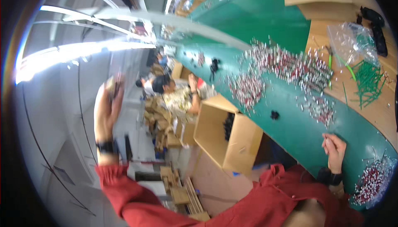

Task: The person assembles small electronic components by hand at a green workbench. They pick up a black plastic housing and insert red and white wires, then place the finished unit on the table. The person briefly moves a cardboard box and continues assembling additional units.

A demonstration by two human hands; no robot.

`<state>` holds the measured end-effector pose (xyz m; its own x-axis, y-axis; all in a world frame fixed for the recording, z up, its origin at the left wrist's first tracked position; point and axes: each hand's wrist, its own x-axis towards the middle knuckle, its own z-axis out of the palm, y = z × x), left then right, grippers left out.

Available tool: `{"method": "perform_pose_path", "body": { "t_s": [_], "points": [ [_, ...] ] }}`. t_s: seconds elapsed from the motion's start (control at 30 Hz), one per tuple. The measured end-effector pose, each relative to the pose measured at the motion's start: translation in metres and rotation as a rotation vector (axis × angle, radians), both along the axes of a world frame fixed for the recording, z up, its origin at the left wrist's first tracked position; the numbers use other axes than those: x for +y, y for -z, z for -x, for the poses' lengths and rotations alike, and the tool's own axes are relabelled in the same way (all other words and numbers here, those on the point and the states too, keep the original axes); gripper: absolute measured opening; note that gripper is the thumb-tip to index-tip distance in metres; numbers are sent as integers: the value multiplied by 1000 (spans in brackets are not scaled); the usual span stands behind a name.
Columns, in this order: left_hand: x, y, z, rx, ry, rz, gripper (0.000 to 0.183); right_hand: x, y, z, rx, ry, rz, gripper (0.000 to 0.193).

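Hand on the right point(333, 152), i.e. the right hand, sits over the green table point(286, 138) at lower right of frame, fingers partly curled; we can't tell if they close on anything. Left hand point(110, 102) is up at mid-left, well off the tabletop, fingertips blurred w/ motion; a dark patch shows by them, but we can't tell if it's an obj. or shadow, or how far the grip is closed. Nearest the right hand, just above it in frame, is a small scatter of red-and-white parts point(319, 109), prob. kept there for easy reach. Further out, at upper right of centre, we see a larger heap point(286, 63) and, to its left, a looser pile point(246, 88), perhaps split up to keep batches apart. A clear bag of parts point(373, 181) at lower right presumably stops them rolling off. Green sticks point(368, 80) lie bunched at far right, below a clear plastic bag point(352, 40). An open cardboard box point(228, 135) w/ black items point(228, 125) stands beside the table's edge, approx. mid-frame; beyond it, a co-worker point(178, 94).
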<state>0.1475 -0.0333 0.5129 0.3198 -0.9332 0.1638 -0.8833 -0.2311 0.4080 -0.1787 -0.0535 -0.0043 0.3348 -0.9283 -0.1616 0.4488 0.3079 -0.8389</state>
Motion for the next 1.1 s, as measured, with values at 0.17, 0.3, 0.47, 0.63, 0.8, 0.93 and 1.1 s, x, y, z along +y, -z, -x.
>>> {"method": "perform_pose_path", "body": {
  "t_s": [0.17, 0.3, 0.47, 0.63, 0.8, 0.93, 1.1],
  "points": [
    [-143, 125, -6, 59, 428, -255, 22, -1, 2, 5, -92, 50, -104, 21],
    [-212, 238, 22, 755, 174, -212, 14, -1, -1, 6, -68, 118, -39, 21],
    [-235, 331, 24, 808, 87, -97, 21, 9, -7, -2, 46, 3, 105, 18],
    [-280, 358, -6, 903, -32, 21, 18, 9, -14, 2, 89, -43, 114, 17],
    [-332, 388, -22, 777, -258, 164, 30, 4, -19, 9, 42, 23, 97, 17],
    [-351, 403, -41, 555, -383, 122, 45, -2, -14, 12, -6, 72, 52, 17],
    [-356, 402, -53, 522, -283, 212, 30, -3, -7, 12, -14, 18, 21, 17]
  ]
}}
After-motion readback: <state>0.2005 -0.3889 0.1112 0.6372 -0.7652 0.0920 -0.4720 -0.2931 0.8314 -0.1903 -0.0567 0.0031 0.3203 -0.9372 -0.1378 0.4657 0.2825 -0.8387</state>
